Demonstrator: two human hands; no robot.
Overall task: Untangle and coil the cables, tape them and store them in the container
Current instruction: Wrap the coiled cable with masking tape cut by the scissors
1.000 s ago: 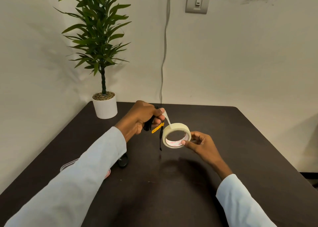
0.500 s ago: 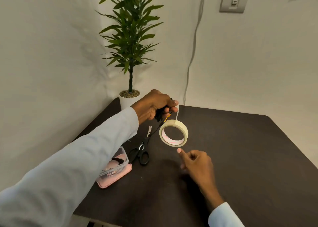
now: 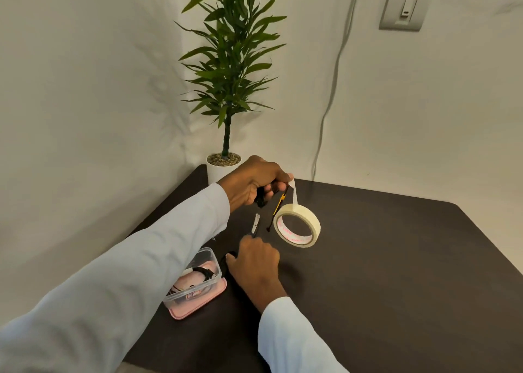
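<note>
My left hand (image 3: 252, 183) is raised over the dark table (image 3: 396, 259), shut on a coiled black cable (image 3: 259, 200) with a yellow tag (image 3: 280, 203). It also pinches the free end of the tape. The cream tape roll (image 3: 312, 225) hangs from that strip, just above the table. My right hand (image 3: 257, 265) lies lower, its fingers curled over the black handles of the scissors (image 3: 256, 223), whose blades point away on the table. A clear container (image 3: 209, 259) on a pink lid (image 3: 198, 304) stands at the left, with a coiled cable (image 3: 205, 272) inside.
A potted plant (image 3: 226, 61) in a white pot (image 3: 218, 169) stands in the table's far left corner by the walls. A grey wall cord (image 3: 331, 95) runs down behind the table, and a light switch (image 3: 403, 6) is at the upper right.
My right hand let go of the tape roll and dropped left onto the scissors. The roll now dangles from the strip in my left hand. The view swung left.
</note>
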